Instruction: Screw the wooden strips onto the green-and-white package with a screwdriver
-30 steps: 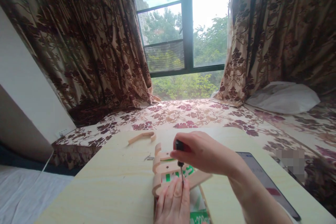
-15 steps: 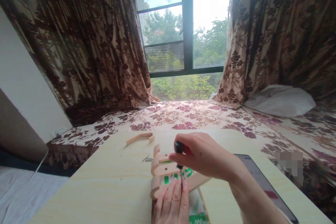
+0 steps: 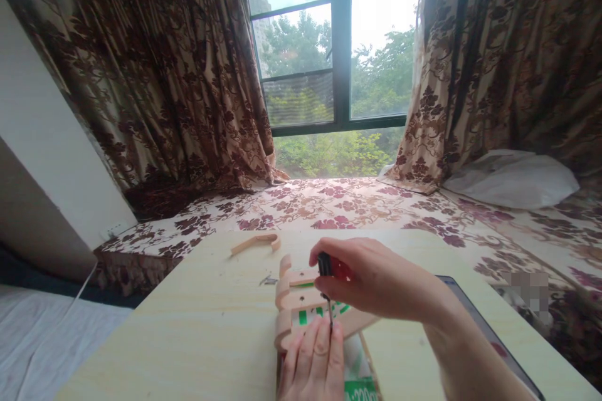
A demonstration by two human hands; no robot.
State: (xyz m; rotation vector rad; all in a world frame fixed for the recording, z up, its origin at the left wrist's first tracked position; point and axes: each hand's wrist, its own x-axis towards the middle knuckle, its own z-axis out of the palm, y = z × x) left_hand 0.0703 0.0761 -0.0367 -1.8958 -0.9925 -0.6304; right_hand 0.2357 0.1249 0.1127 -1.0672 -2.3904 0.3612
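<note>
My right hand [image 3: 369, 276] grips the dark handle of a screwdriver [image 3: 324, 266] from above. Its thin shaft points down, and the tip ends beside the fingers of my left hand [image 3: 313, 357]. That hand lies flat, fingers stretched forward, on a light wooden strip with a curled end [image 3: 283, 339]. Similar bent wooden strips [image 3: 294, 299] with dark screw heads lie just beyond. Under them sits a white package with green print [image 3: 360, 382], partly covered by my hand. What the screwdriver tip touches is too small to make out.
Another hook-shaped wooden strip [image 3: 256, 242] lies farther back on the pale table [image 3: 197, 326]. Several small dark screws [image 3: 268, 281] rest left of the strips. A tablet [image 3: 489, 326] is under my right forearm. Beyond stand a flower-patterned ledge [image 3: 338, 200] and a window.
The whole view has shifted slightly, so everything appears a little to the right. The screwdriver remains upright in my right hand, and my left hand keeps its place on the strip.
</note>
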